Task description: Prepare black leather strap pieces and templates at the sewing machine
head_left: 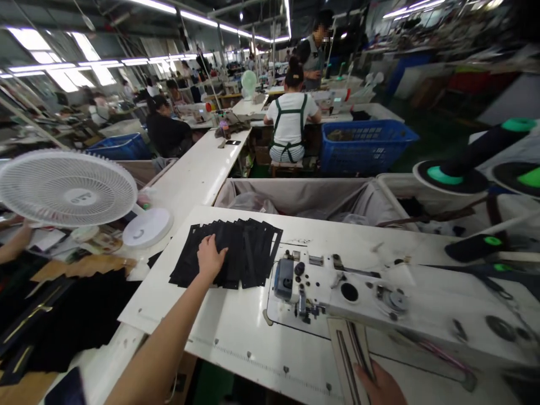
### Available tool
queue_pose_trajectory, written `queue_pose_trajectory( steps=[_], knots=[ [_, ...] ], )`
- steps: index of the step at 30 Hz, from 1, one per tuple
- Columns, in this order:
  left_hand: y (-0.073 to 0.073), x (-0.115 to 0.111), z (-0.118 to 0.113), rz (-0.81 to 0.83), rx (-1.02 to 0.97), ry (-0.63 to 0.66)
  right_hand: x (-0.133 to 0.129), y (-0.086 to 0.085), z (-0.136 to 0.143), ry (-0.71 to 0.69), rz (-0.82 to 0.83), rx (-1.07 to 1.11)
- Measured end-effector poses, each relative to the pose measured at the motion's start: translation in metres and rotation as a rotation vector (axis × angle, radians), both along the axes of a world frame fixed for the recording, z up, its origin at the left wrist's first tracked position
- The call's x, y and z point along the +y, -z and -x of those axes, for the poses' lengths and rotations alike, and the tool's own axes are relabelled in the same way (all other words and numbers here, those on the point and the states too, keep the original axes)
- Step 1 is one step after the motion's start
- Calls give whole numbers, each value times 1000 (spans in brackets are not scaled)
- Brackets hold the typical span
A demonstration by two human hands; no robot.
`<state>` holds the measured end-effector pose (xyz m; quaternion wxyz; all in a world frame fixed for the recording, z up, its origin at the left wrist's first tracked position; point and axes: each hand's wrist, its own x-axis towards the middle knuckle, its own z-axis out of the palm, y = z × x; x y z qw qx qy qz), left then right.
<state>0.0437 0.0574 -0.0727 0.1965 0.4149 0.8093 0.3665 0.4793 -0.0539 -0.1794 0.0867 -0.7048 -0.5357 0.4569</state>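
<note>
Two hands: both on the white table (236,337), well apart, one each side of the sewing machine (358,298).
Left hand (210,257): fingers spread flat, pressing on the black pieces (244,253), gripping nothing.
Black pieces: fanned stack lying on the table just left of the machine's needle end.
Right hand (382,388): at the table's near edge, in front of the machine, closed on the lower end of a template (348,351).
Template: pale, slotted, flat strip running from the hand up to the machine's base.
Fan (67,188): white, well left of the machine, beyond the pieces.
Cloth bin (304,194): behind the table.
Seated person (290,121): far behind the machine, back turned.
</note>
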Motion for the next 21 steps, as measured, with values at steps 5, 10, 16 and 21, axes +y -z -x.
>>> queue_pose_trajectory(
  steps=[5,10,16,21],
  knots=[
    [10,-82,-126,13,-215,364,5,-15,8,81,-75,-15],
    [56,-138,-254,183,-520,524,6,-17,18,106,-116,40],
    [98,-134,-286,247,-600,383,-6,-25,32,38,-135,164],
    [95,-139,-275,254,-693,389,-9,-26,28,25,-132,201]
  ],
)
